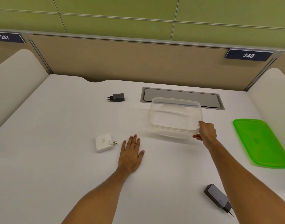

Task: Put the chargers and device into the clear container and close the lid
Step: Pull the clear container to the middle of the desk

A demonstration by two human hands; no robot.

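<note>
Clear container (pixel 175 118), centre of the figure: I am watching it sitting empty on the white desk (pixel 57 126), its open mouth tipped toward the camera, partly overlapping the grey cable hatch (pixel 182 97) at its 12 o'clock. The right hand (pixel 207 132) is pinching the container's near right corner at about 4 o'clock, thumb and fingers closed on the rim; I am reading this as a hold that steadies or repositions the box so it is lying within reach for loading. The green lid (pixel 260 143) is lying flat and apart at the container's 3 o'clock, leaving the mouth free.

Items still outside: the black charger (pixel 117 97) is resting at 10 o'clock, prongs pointing left; the white charger (pixel 104 142) is lying at 8 o'clock, prongs pointing right; the dark device (pixel 216 196), with what looks like a plug at its near end, is waiting at 5 o'clock, beside the right forearm.

The left hand (pixel 132 153) is lying palm-down on the desk, fingers straight and slightly spread, gripping nothing, just beside the white charger without touching it. I am judging that charger the likeliest first pick.
</note>
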